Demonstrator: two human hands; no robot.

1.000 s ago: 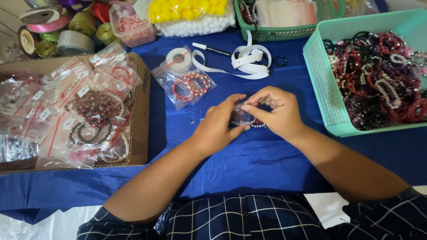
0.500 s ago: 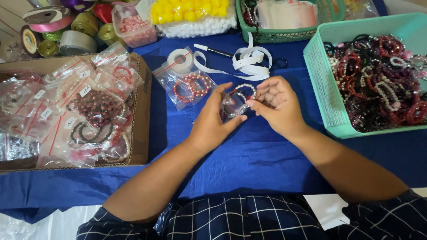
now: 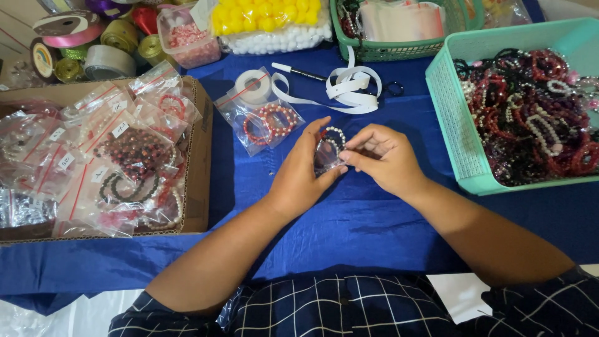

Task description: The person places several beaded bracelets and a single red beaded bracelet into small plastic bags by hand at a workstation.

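Both my hands meet over the blue cloth at the table's middle. My left hand holds a small clear plastic bag with a beaded bracelet of dark and white beads in it. My right hand pinches the same bag at its right edge. Just left of my hands lies a sealed clear bag with red bead bracelets.
A cardboard box of bagged bracelets sits at the left. A teal basket of loose bead bracelets stands at the right. Behind my hands lie a white ribbon, a tape roll, a pen and a green basket.
My hands lifted the bag and bracelet slightly and shifted a little away from me. The bracelet now shows more clearly between my fingers.
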